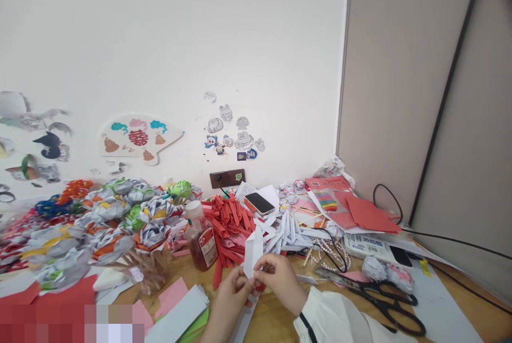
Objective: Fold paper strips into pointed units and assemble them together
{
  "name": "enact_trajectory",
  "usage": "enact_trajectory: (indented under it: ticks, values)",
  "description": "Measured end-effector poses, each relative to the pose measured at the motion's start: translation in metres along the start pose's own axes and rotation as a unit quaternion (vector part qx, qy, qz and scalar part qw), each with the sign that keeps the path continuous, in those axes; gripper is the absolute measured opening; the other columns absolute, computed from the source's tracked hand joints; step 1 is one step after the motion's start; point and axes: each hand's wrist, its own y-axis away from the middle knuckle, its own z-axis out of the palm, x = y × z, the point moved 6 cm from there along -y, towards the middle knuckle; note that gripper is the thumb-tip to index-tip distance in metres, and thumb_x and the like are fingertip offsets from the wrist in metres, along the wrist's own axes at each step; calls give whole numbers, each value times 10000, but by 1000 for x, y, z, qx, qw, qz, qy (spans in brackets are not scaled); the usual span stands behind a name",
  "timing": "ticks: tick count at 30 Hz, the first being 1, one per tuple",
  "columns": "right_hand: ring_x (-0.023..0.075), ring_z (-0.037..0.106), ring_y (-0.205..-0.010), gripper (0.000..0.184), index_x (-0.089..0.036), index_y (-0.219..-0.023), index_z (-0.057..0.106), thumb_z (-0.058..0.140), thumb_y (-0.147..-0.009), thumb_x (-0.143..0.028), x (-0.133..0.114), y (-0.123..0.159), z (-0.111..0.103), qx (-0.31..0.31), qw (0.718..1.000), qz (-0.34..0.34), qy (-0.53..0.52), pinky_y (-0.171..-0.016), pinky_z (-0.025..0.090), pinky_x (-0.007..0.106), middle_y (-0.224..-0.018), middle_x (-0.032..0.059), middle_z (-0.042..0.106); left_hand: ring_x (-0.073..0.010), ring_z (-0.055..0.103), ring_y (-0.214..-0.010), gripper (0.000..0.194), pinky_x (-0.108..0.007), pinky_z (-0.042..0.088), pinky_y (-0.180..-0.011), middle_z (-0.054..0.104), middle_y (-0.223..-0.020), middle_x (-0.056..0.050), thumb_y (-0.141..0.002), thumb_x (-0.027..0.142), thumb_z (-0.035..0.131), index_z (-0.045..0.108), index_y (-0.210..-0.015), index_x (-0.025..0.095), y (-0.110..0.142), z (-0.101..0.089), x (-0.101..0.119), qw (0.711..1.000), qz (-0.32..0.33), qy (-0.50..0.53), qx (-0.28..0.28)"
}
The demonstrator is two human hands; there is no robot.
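Note:
A folded white paper strip (253, 252) stands upright between my hands above the wooden table. My left hand (233, 290) grips its lower end with bent fingers. From the right, my right hand (278, 279) pinches the same strip near its bottom edge, thumb and fingers almost touching the left ones. Just behind lie a heap of folded red paper pieces (230, 220) and a heap of folded white paper pieces (286, 233). A stack of white paper strips (180, 313) rests left of my left hand, over pink and green paper.
Black-handled scissors (384, 295) lie on the right. Left of the red heap stands a bottle of red liquid (201, 241). Many crumpled paper balls (116, 220) are piled at the left. A phone (259, 203) lies at the back, and red paper sheets (374, 214) sit back right.

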Motion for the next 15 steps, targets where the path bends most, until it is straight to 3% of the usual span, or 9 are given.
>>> enact_trajectory:
  ticks: [7,12,15]
  values:
    - [137,578,-518,105,-168,-733,580,590,-629,-176,7,0,3,-9,1000,11,-21,-495,426,221,-521,-34,577,-141,588,-488,283,-208,420,-441,643,-493,9,-541,376,695,536,-653,171,0,-1,-2,1000,-7,19,3]
    - [102,519,-477,167,-169,-778,561,577,-613,-152,5,-2,-1,1,999,-8,-45,-471,382,201,-495,-77,473,-121,562,-455,313,-219,429,-467,655,-516,-5,-536,419,693,523,-619,169,-6,-2,-14,999,-7,53,-7]
    - [122,554,-496,200,-165,-838,533,566,-645,-205,4,-3,-1,-24,996,-3,-83,-514,417,232,-513,-68,502,-118,548,-431,349,-221,420,-454,647,-505,-14,-505,444,704,518,-608,167,-10,-6,-22,997,-23,68,-7]
